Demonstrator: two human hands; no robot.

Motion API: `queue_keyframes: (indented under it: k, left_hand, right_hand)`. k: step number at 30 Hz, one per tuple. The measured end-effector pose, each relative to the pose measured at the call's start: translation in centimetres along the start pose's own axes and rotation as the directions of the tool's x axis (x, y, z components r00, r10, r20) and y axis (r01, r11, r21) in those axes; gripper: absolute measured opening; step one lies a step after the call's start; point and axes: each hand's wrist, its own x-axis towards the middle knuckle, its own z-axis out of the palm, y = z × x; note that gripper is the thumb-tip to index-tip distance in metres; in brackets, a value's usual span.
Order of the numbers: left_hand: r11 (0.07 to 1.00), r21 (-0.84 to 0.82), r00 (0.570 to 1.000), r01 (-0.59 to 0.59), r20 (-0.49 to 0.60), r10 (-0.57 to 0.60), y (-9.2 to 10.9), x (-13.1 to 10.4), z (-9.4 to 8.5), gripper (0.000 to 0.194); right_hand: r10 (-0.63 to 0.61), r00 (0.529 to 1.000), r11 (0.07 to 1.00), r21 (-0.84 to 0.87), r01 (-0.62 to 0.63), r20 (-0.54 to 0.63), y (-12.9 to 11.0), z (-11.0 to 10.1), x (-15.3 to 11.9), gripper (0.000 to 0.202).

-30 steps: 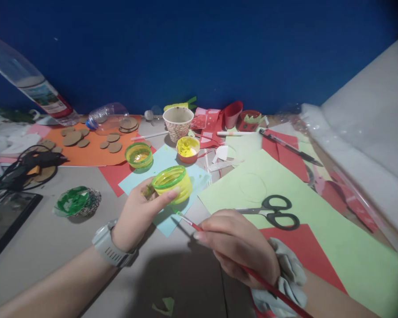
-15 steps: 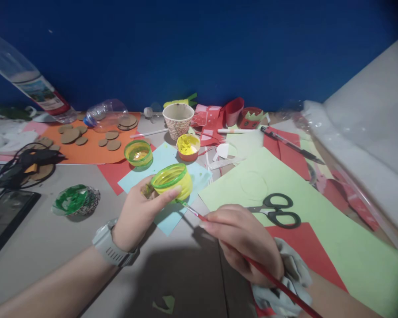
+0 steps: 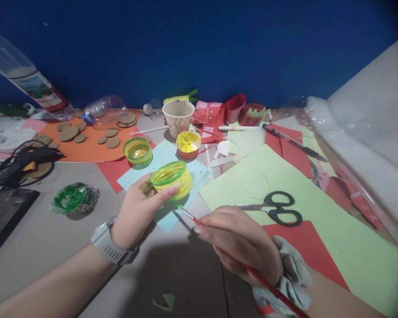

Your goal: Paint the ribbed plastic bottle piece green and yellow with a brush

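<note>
Paintbrush (image 3: 268,286) slants up-left from the right hand's (image 3: 242,240) pinched grip, its green tip (image 3: 177,204) just under the yellow cup (image 3: 183,184), contact unclear; the left hand's (image 3: 141,205) grip clasps that cup, mouth up, above blue paper (image 3: 200,170).

Around the yellow-green pot (image 3: 183,182), the 8 o'clock side is blocked by the left hand (image 3: 139,204), 5 o'clock by the paintbrush (image 3: 189,216) and right hand (image 3: 245,243). At 6, a lane is left between the hands over the grey tabletop (image 3: 175,269), where only a flat paper scrap (image 3: 169,300) is met. At 9, a gap is left before the green paint cup (image 3: 93,198). The way is barred at 10 by the painted bowl (image 3: 137,161), at 12 by the yellow paint cup (image 3: 187,154). At 3, the light green paper (image 3: 230,185) can be crossed above the scissors (image 3: 267,209). At 2, blurred clear plastic (image 3: 296,112) seems to crowd the edge.
</note>
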Motion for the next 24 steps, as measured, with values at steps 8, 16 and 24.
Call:
queue_keyframes:
  k: [8,16,24]
  left_hand:
    - [0.999,-0.045,1.000,0.003,0.005,-0.003,-0.12,0.00,0.12,0.032]
    - [0.999,-0.041,1.000,-0.001,-0.003,0.001,-0.32,0.07,0.06,0.029]
    - [0.999,-0.034,1.000,-0.002,-0.017,0.001,-0.23,-0.01,0.18,0.032]
  right_hand:
    - [-0.014,0.999,0.998,-0.066,0.011,-0.046,-0.09,0.18,-0.26,0.019]
    - [0.030,0.999,0.999,-0.040,-0.031,-0.012,0.02,-0.38,-0.30,0.021]
    - [0.029,0.999,1.000,0.004,-0.029,-0.025,0.45,-0.31,-0.50,0.023]
